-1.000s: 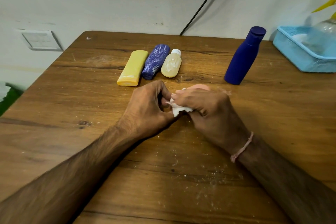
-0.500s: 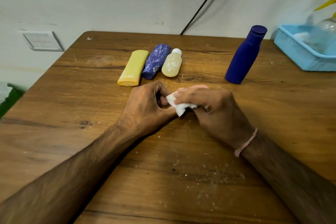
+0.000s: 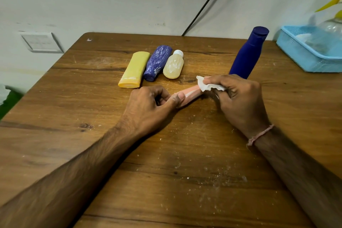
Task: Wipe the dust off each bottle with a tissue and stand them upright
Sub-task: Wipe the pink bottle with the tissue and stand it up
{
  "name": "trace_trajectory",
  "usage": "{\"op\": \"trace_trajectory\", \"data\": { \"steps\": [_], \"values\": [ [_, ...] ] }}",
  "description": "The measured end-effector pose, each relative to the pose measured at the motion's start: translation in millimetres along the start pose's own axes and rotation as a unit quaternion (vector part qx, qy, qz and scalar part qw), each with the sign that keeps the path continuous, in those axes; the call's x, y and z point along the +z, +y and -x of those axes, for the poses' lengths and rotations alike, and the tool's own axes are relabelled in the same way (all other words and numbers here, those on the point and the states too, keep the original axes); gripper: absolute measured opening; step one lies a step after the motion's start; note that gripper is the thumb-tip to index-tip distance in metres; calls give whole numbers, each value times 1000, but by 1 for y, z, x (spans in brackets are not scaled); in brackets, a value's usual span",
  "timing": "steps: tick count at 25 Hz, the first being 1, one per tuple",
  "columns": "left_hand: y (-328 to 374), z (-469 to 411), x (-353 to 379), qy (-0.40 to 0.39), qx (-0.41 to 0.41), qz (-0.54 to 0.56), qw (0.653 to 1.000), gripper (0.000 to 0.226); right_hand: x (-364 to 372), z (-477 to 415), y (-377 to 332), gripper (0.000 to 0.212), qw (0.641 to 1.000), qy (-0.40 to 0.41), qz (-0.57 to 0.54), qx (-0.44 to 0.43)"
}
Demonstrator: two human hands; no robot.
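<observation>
A dusty wooden table stands against a pale wall. Nearest, the left hand pinches one end of a pink bottle lying between the hands, while the right hand presses a tissue around its other end. Beyond lie a yellow bottle, a purple bottle and a clear bottle, side by side. A blue bottle stands upright beside a basket.
</observation>
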State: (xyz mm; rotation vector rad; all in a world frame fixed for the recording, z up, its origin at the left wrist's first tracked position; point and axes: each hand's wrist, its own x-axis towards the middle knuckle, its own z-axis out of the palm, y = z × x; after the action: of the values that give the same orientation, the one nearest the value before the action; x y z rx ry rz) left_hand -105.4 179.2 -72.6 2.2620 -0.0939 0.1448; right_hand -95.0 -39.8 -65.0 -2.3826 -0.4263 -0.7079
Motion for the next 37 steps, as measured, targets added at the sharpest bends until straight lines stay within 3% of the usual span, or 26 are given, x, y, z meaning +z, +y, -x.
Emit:
{"op": "trace_trajectory", "data": {
  "steps": [4, 11, 17, 23, 25, 28, 29, 34, 37],
  "values": [
    [1, 1, -2, 3, 16, 5, 1000, 30, 4, 0, 0, 35, 1000, -1, -1, 1],
    [4, 6, -7, 0, 72, 12, 997, 51, 7, -2, -1, 35, 1000, 10, 5, 18],
    [3, 5, -5, 14, 92, -13, 996, 44, 9, 0, -4, 36, 1000, 12, -1, 20],
    [-1, 5, -1, 38, 99, 21, 994, 26, 20, 9, -24, 37, 984, -91, -30, -150],
    [-1, 4, 0, 28, 77, 38, 996, 25, 17, 2, -13, 38, 993, -71, -17, -92],
    [-1, 3, 0, 20, 62, 46, 997, 24, 9, -4, 2, 37, 997, -32, -8, 63],
    [-1, 4, 0, 18, 59, 47, 997, 23, 9, -3, 3, 37, 997, -32, -7, 72],
    [-1, 2, 0, 10, 52, 40, 998, 14, 15, 3, -16, 37, 986, -123, -15, -108],
    [1, 1, -1, -4, 63, 24, 998, 35, 13, -1, -12, 37, 994, -98, -8, -48]
  ]
}}
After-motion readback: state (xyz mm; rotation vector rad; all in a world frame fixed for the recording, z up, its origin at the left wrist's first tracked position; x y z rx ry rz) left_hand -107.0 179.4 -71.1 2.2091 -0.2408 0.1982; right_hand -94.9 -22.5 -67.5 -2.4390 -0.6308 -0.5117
